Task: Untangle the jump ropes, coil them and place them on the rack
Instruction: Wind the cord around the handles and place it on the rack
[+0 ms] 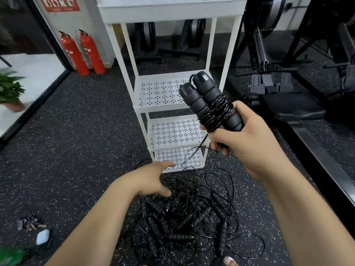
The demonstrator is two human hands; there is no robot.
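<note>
My right hand (247, 139) grips a jump rope (209, 101) by its two black foam handles, held side by side and pointing up-left, with thin black cord wound round them. A loose end of that cord trails down toward the floor. My left hand (153, 179) hovers with relaxed fingers over the left edge of a tangled pile of black jump ropes (184, 217) lying on the speckled floor. Just behind the pile stands a white rack (169, 93) with perforated shelves, and nothing lies on the shelves I can see.
Two red fire extinguishers (82, 52) stand left of the rack by the wall. Black gym machines (278, 60) fill the right side. A small white case (43, 237) and keys lie on the floor at lower left, near green plants (9, 91).
</note>
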